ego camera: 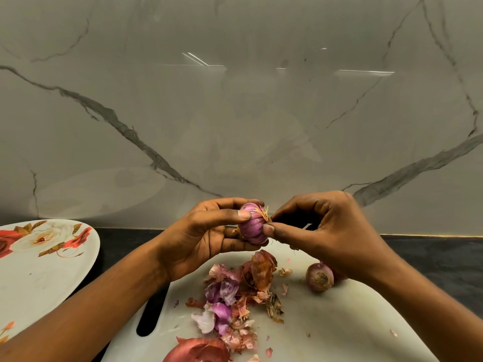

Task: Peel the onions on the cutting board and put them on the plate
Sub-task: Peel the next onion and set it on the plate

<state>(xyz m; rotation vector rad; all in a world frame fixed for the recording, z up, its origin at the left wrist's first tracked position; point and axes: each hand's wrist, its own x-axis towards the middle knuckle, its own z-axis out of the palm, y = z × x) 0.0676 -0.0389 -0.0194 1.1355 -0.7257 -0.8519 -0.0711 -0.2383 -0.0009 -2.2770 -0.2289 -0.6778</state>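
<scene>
My left hand [206,236] holds a small purple onion [252,226] in the air above the white cutting board [326,322], thumb on top and fingers underneath. My right hand [318,231] pinches the dry papery tip at the onion's right end between thumb and forefinger. A small bit of metal shows between my right fingers. Another small onion [319,277] with its skin on lies on the board under my right wrist. A larger red onion [198,351] sits at the board's near edge. The white flowered plate [39,270] lies to the left with nothing on it.
A heap of purple and brown onion skins [235,299] covers the middle of the board. The board's slot handle [154,312] shows by my left forearm. The dark countertop [431,259] runs behind, ending at a grey marble wall [235,113].
</scene>
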